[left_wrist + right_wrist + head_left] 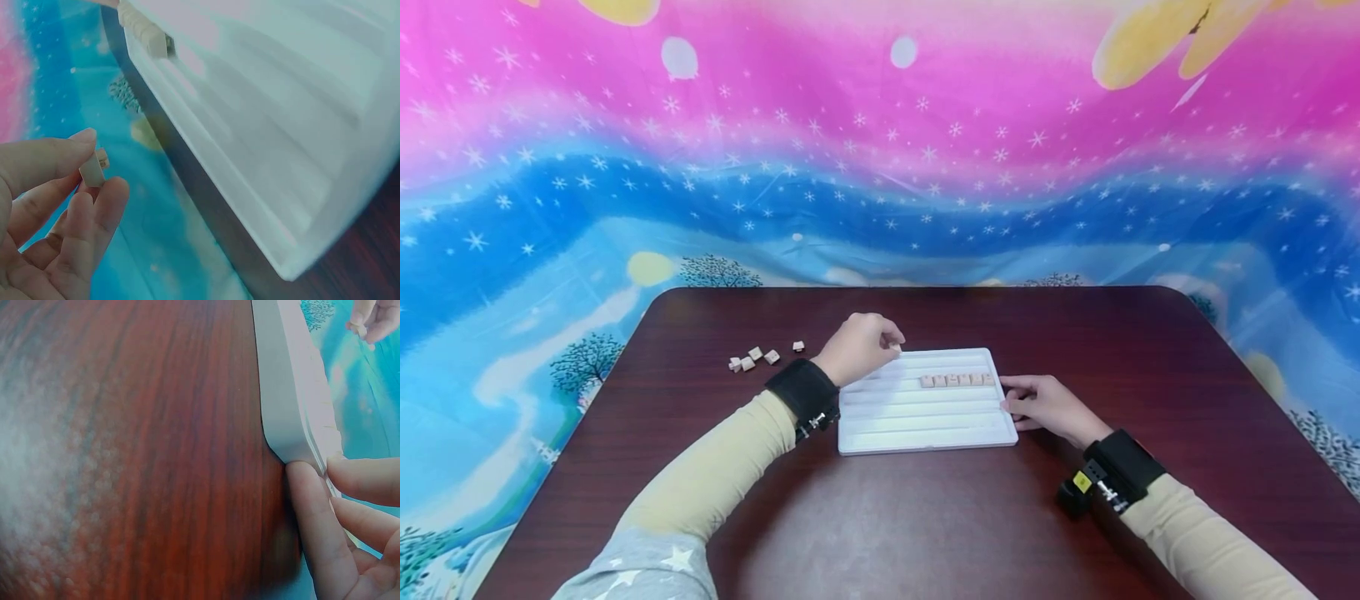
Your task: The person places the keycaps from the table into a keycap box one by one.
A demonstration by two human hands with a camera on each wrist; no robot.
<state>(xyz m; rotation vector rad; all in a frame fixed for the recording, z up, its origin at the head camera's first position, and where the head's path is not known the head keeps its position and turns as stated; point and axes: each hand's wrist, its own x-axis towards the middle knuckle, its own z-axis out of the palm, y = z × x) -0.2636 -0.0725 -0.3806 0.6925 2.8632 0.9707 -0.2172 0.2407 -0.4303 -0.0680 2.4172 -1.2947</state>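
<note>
My left hand is over the far left edge of a white ridged tray. Thumb and fingertips pinch a small beige keycap, raised off the tray in the left wrist view. At the tray's right side, my right hand grips the edge. In the right wrist view its digits lie on either side of the tray rim. A row of several beige keycaps sits in one of the tray's grooves, toward the right end.
Several loose keycaps lie on the dark wooden table, left of the tray, with a single keycap a little apart from them. A colourful printed cloth hangs behind the table.
</note>
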